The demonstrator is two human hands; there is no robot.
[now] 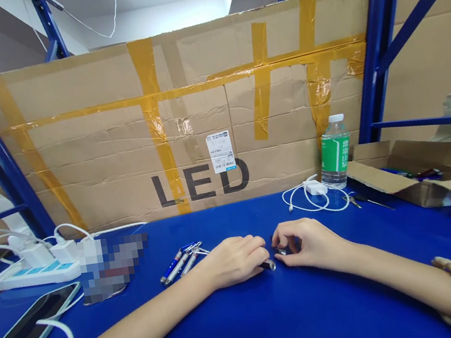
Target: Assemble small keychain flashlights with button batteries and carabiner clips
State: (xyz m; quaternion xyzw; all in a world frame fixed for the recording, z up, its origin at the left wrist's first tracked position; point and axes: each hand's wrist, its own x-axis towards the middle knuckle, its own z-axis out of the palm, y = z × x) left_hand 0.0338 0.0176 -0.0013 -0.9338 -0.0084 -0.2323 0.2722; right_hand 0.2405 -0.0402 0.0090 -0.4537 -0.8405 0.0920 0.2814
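My left hand [240, 259] is closed around a slim dark tube with a shiny silver end [268, 265]; most of the tube is hidden under the fingers. Just to the right, my right hand [309, 241] pinches a small silvery piece [281, 250] between thumb and fingers, partly covered. A short gap separates the two hands, both low over the blue tabletop [247, 322]. Beside my left wrist lie several pen-like sticks [180, 262], blue and silver, grouped together.
At left are a phone [26, 337], a white power strip [34, 274] and cables. A water bottle [335, 151], a white charger with its cord [315, 187], pliers-like tools [355, 201] and an open carton [420, 181] stand right. A big cardboard panel [94, 165] closes the back.
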